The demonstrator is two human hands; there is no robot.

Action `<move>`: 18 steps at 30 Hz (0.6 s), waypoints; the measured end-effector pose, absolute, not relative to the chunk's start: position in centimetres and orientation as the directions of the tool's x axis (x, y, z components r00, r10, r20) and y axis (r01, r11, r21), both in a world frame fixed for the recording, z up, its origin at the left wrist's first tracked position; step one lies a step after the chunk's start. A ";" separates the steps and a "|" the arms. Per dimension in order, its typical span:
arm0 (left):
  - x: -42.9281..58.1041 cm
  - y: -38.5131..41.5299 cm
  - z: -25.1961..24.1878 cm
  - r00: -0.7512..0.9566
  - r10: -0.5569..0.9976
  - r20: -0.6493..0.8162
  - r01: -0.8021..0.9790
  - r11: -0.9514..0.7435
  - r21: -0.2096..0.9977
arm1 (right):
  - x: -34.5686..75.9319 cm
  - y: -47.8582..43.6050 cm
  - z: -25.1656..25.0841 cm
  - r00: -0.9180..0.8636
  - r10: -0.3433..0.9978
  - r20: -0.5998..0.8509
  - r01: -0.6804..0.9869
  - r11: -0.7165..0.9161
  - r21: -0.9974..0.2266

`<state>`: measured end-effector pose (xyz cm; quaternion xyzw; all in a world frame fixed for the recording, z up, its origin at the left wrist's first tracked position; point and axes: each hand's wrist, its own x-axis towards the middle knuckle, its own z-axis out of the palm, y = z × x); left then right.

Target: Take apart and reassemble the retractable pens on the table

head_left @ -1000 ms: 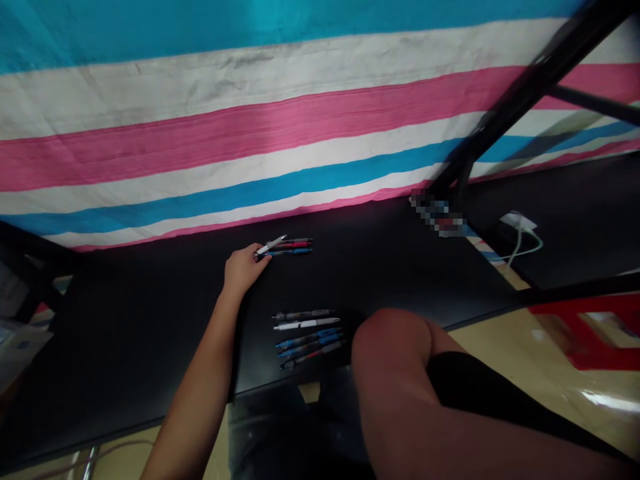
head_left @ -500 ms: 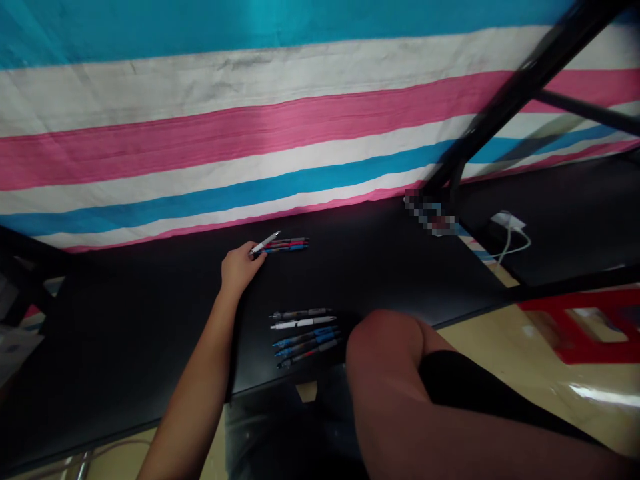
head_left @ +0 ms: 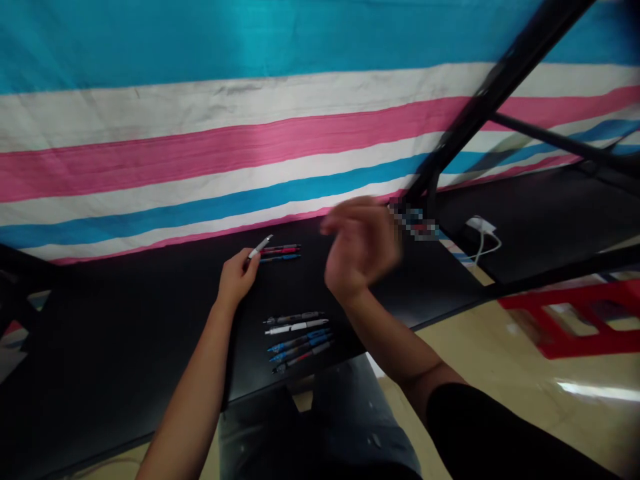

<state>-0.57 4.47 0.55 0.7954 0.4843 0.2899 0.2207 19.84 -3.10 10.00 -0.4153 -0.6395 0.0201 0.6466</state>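
Observation:
My left hand [head_left: 236, 275] reaches across the black table [head_left: 125, 320] and pinches a white pen [head_left: 261, 247], its tip raised and pointing up to the right. Just right of it, a red pen [head_left: 281, 250] and a blue pen [head_left: 283, 257] lie side by side near the table's far edge. My right hand [head_left: 361, 245] hangs in the air above the table, blurred by motion, fingers curled; I cannot see anything in it. Nearer to me, a row of several pens [head_left: 298, 339] lies parallel on the table.
A pink, white and blue striped cloth [head_left: 250, 133] hangs behind the table. A black metal frame bar [head_left: 480, 100] slants up at the right. A white charger with cable [head_left: 481, 230] lies on a second black surface. A red plastic stool [head_left: 575, 317] stands on the floor.
My right hand has swung up from low in front of me to above the table. My left hand has kept hold of the white pen and tilted it more upright.

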 end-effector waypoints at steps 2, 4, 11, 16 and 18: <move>0.1 3.9 0.7 0.441 0.866 0.235 0.609 -0.481 0.630 | 20.1 -2.3 8.3 0.204 0.695 0.689 0.465 0.551 -0.693; 0.9 3.5 0.6 0.545 0.813 0.206 0.589 -0.546 0.596 | 20.7 -1.6 5.8 0.130 0.855 0.503 0.446 0.402 -0.800; 1.7 3.3 0.0 0.616 0.767 0.181 0.582 -0.598 0.551 | 21.8 -0.8 0.0 0.056 0.968 0.243 0.272 0.220 -0.937; 1.4 3.4 0.6 0.610 0.786 0.098 0.613 -0.547 0.571 | 21.5 -0.5 -0.6 0.038 0.958 0.283 0.214 0.269 -0.939; 1.5 3.3 0.9 0.612 0.788 0.066 0.630 -0.536 0.562 | 21.5 -0.5 -1.0 0.035 0.962 0.271 0.170 0.261 -0.950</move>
